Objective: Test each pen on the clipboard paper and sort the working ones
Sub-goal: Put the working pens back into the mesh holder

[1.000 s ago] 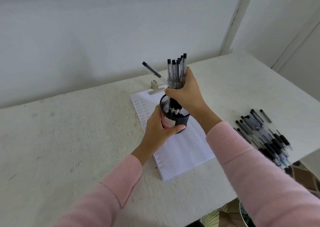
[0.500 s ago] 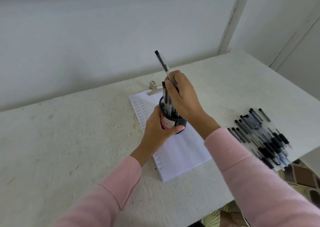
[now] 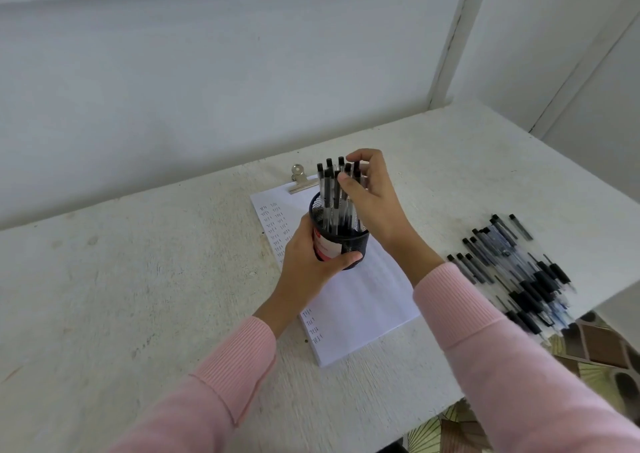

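A black mesh pen cup (image 3: 350,245) with a red and white label is held over the clipboard paper (image 3: 363,300); my left hand (image 3: 311,262) grips it from the left side. Several clear pens with black caps (image 3: 328,198) stand upright in the cup. My right hand (image 3: 375,200) is at their tops, thumb and fingers curled around the bundle. The paper carries columns of small test scribbles along its left edge.
A silver clip (image 3: 298,176) holds the paper at its far end. A loose pile of several black-capped pens (image 3: 512,265) lies on the white table (image 3: 138,279) to the right, close to the table's front right edge. Patterned floor (image 3: 595,348) shows below that edge.
My right hand has lowered the bundle of pens from above the cup down into it. The pen that stuck out at an angle now stands with the others. My left hand kept hold of the cup.
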